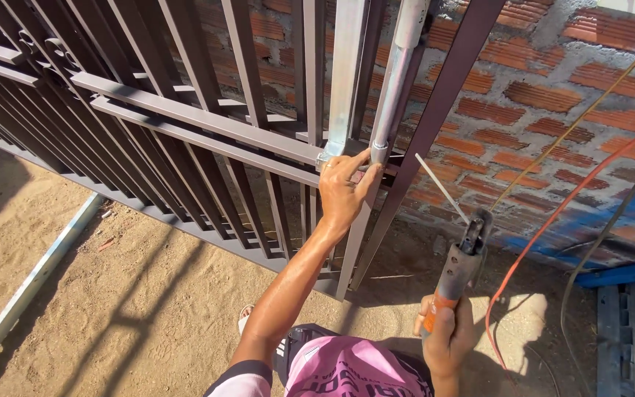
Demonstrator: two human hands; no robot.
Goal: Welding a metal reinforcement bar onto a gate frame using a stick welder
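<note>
Brown metal bars of a gate [185, 132] are seen leaning above sandy ground [112, 309]. A grey pipe [391, 81] at the gate's edge is pinched at its lower end by the left hand [343, 191]. Further right, an electrode holder [458, 268] with a thin rod [442, 190] is gripped firmly by the right hand [446, 342], before a brick wall [553, 103].

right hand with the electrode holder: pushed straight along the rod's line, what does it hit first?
Likely the brown gate upright, near the pipe joint pinched by the left hand. The right hand aims the rod up-left; depth unclear.
</note>
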